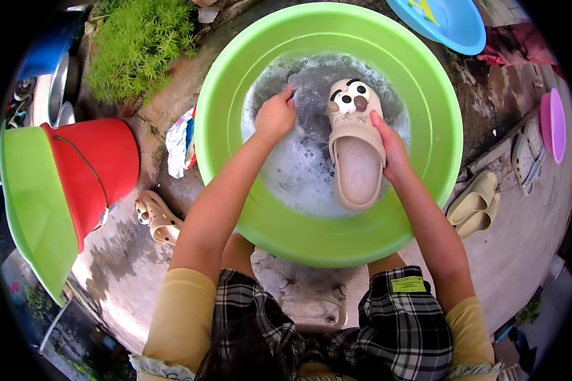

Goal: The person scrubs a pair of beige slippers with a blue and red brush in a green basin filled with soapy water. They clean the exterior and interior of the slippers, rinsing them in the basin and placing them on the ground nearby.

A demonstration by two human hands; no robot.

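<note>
A beige clog [357, 166] with a cartoon-face decoration on its toe is held over soapy water [292, 159] in a big green basin [235, 57]. My right hand [393, 147] grips the clog by its right side, thumb on the upper, with the open heel end toward me. My left hand [276, 115] is closed at the water's left part, apart from the clog. A small dark blue bit shows at its fingers; the rest of what it holds is hidden by the hand and suds. A similar beige clog [157, 218] lies on the ground left of the basin.
Left stands a red bucket [105, 171] beside a green basin [35, 197]. A colourful packet [180, 145] and green plants [140, 47] are nearby. A blue basin [454, 28], olive slippers [475, 206], grey clogs [527, 155] and a pink basin [556, 124] are to the right.
</note>
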